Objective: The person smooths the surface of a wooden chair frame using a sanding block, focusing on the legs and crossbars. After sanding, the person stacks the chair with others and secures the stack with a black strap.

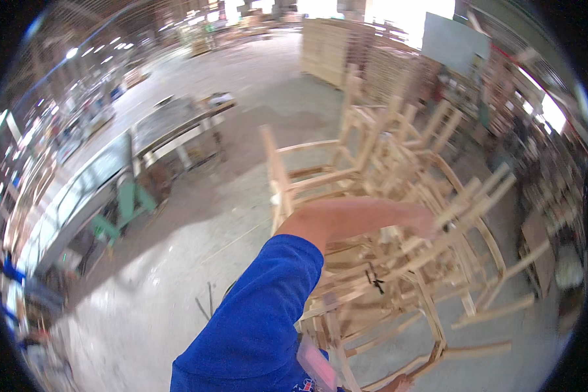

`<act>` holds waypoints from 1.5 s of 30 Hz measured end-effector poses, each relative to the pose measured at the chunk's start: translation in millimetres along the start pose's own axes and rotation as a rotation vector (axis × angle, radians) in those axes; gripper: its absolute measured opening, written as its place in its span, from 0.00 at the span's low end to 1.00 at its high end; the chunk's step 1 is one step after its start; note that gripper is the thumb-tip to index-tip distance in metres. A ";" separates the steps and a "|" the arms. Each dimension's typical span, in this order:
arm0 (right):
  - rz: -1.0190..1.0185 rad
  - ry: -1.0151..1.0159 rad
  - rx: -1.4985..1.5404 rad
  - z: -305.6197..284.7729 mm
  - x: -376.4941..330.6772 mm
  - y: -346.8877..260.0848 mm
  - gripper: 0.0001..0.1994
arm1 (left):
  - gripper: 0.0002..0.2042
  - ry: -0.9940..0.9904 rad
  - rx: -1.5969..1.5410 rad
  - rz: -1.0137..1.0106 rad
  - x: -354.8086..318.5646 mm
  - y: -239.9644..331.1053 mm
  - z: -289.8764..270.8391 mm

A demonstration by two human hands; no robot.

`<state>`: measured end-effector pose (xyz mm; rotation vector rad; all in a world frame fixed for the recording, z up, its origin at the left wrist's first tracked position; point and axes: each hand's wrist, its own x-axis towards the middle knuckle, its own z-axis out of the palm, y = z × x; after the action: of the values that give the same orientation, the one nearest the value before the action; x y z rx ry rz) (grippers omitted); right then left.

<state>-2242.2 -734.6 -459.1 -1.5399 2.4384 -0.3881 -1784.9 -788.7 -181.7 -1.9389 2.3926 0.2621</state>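
My left arm, in a blue sleeve, reaches across to the right over a jumble of bare wooden chair frames. At its end my left hand is closed on a bar of a pale wooden chair frame; motion blurs the fingers. Low down, at the picture's bottom edge, my right hand is partly cut off and closes round a lower curved piece of what looks like the same frame. A small black clamp-like piece shows among the bars. Another chair frame stands upright just beyond my forearm.
More chair frames crowd the far right. Stacked wooden boards stand at the back, near a pale panel. On the left are a long workbench and green supports. Concrete floor lies between.
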 end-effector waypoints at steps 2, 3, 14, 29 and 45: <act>-0.173 0.051 0.036 -1.4 -14.1 -10.1 0.16 | 0.17 0.355 -0.169 0.011 -52.0 27.2 -53.1; -0.263 0.059 0.053 1.0 -23.6 -18.6 0.16 | 0.17 0.502 -0.148 0.071 -87.0 37.1 -74.2; -1.156 -0.480 0.171 65.0 -234.2 -75.3 0.16 | 0.18 0.650 -0.490 -0.817 -454.5 71.1 127.2; -1.977 -1.182 -0.401 182.0 -627.7 -235.8 0.17 | 0.23 0.428 -0.906 -1.857 -822.6 225.1 362.7; -1.920 -1.555 -0.679 263.9 -1118.3 -318.6 0.15 | 0.23 0.895 -0.849 -1.987 -1144.9 74.3 422.8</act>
<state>-1415.2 120.7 -538.3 -2.2807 -0.4625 1.0583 -1642.8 401.4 -423.7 -3.8675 -0.9032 0.2211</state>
